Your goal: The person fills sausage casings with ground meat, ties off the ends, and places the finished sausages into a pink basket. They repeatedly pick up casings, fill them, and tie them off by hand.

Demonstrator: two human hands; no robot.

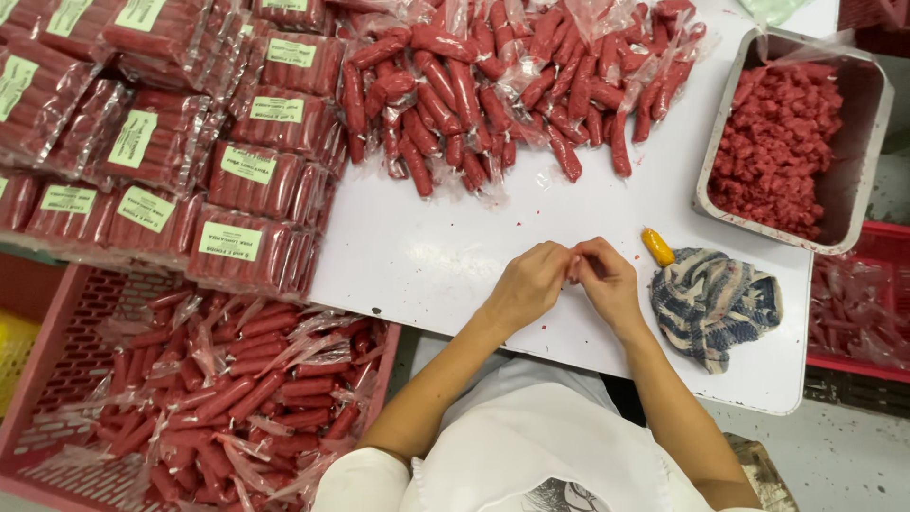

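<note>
1. Sausage heap: loose red sausages in clear film, piled at the far middle of the white table. It is the nearest stock to both hands, yet well apart from them.
2. Stacked packs: sealed flat packs of red sausages with pale green labels, stacked at the far left of the table and overhanging its left edge.
3. Pink crate: stands below the table's left edge and holds a loose heap of film-wrapped red sausages.
4. Metal tray: a rectangular tray at the far right corner, lined with clear film and filled with red minced pieces.
5. Striped cloth: a crumpled blue-and-white cloth lying on the table just right of the right hand.
6. Left hand: rests over bare table near the front edge. Fingers are curled inward, with fingertips meeting those of the other hand.
7. Right hand: touches the left hand at the fingertips. Fingers are bent and pinched close. Whether either hand grips a small item cannot be determined; the contact point is hidden.
8. Yellow object: a small oblong item lying between the right hand and the cloth, touching neither hand.
</note>
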